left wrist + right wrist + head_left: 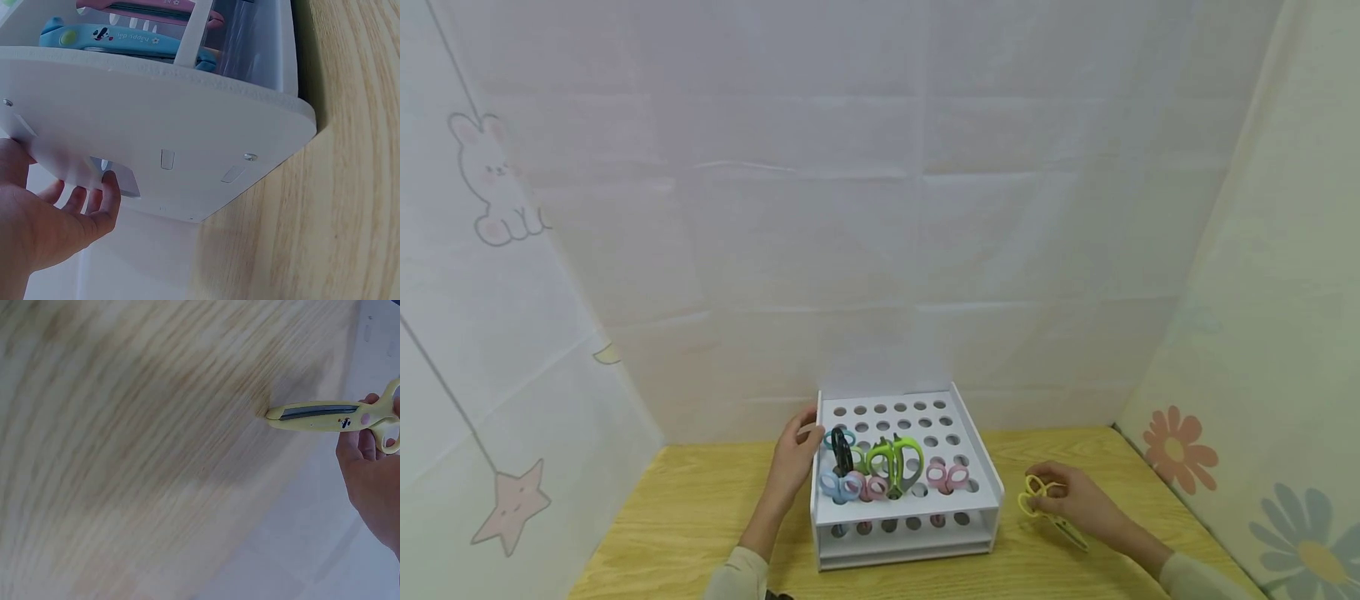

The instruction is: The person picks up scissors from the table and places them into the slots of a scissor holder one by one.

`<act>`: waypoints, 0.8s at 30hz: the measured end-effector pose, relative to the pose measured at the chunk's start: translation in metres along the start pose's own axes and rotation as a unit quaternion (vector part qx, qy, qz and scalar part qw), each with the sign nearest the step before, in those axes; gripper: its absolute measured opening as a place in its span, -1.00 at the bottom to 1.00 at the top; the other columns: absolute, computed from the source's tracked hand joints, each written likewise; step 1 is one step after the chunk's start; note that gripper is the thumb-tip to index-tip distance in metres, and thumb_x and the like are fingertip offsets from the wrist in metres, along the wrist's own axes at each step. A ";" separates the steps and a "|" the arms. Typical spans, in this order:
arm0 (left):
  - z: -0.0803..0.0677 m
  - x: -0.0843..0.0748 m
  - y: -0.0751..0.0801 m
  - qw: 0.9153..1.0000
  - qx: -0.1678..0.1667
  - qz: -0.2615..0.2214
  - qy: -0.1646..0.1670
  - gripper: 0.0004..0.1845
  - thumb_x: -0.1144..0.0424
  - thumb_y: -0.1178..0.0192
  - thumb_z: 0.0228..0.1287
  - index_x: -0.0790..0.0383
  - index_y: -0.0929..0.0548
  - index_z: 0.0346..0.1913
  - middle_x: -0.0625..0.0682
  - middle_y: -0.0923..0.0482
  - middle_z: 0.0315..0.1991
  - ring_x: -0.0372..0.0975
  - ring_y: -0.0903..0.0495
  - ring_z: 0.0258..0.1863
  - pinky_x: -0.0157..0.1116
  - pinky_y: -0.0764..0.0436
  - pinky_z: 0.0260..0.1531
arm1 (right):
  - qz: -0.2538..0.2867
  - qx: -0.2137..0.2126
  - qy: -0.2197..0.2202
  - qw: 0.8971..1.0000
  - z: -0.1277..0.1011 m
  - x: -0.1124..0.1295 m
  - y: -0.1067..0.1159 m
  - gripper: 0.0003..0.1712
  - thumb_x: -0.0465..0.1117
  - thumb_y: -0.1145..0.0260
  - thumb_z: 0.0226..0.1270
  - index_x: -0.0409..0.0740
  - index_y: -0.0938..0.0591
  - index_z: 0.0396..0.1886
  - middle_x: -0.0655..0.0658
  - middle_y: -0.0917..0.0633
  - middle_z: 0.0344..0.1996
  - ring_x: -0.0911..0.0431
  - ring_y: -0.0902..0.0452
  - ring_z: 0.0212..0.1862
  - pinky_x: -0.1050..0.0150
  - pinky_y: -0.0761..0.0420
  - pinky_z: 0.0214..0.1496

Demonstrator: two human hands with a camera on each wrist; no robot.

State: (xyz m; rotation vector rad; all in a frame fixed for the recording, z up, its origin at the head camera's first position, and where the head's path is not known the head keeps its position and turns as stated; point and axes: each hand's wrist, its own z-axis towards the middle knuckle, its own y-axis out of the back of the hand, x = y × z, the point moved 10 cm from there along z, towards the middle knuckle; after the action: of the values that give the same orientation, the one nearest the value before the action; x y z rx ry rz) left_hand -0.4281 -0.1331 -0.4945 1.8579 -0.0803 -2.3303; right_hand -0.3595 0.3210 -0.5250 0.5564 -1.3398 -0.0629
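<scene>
A white rack [902,557] with rows of round holes stands on a wooden table [685,508]. Several small scissors stand in its holes: green ones [895,458], a black pair [841,450], pink ones [947,477] and light blue ones [841,485]. My left hand [805,442] rests against the rack's left side; in the left wrist view its fingers [94,194] lie nearly straight on the white side panel [162,125]. To the right of the rack, my right hand [1052,496] grips yellow scissors [1036,498] by the handles, just above the table. In the right wrist view the closed yellow scissors [319,415] point left.
White sheets with bunny, star and flower prints wall in the table at the back and both sides. Bare wood lies left and right of the rack. Through the rack's side, blue scissors [106,37] and pink scissors [156,9] show.
</scene>
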 end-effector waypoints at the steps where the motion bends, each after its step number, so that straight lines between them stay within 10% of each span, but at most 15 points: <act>1: 0.000 0.000 0.000 1.000 0.001 0.000 -0.001 -0.51 0.13 -0.15 0.54 0.10 -0.45 0.44 0.12 -0.42 0.37 0.05 -0.51 0.22 0.06 -0.57 0.12 | 0.016 -0.002 -0.007 1.000 0.000 -0.001 0.001 -0.51 -0.30 -0.42 0.38 -0.45 -0.47 0.18 -0.33 -0.58 -0.08 0.01 -0.66 -0.25 0.09 -0.71 -0.21; 24: 0.000 0.000 -0.001 1.000 0.003 -0.001 0.001 -0.52 0.13 -0.14 0.55 0.07 -0.44 0.44 0.08 -0.42 0.36 0.03 -0.51 0.22 0.06 -0.56 0.12 | 0.037 -0.090 -0.032 0.995 -0.012 0.015 0.025 -0.48 -0.19 -0.45 0.36 -0.34 -0.58 0.22 -0.32 -0.68 0.04 0.04 -0.68 -0.06 0.17 -0.69 -0.08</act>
State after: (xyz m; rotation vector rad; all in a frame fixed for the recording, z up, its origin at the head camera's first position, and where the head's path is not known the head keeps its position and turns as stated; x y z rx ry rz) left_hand -0.4284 -0.1324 -0.4946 1.8632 -0.0848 -2.3320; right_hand -0.3515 0.3409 -0.5022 0.3548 -1.3995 -0.1406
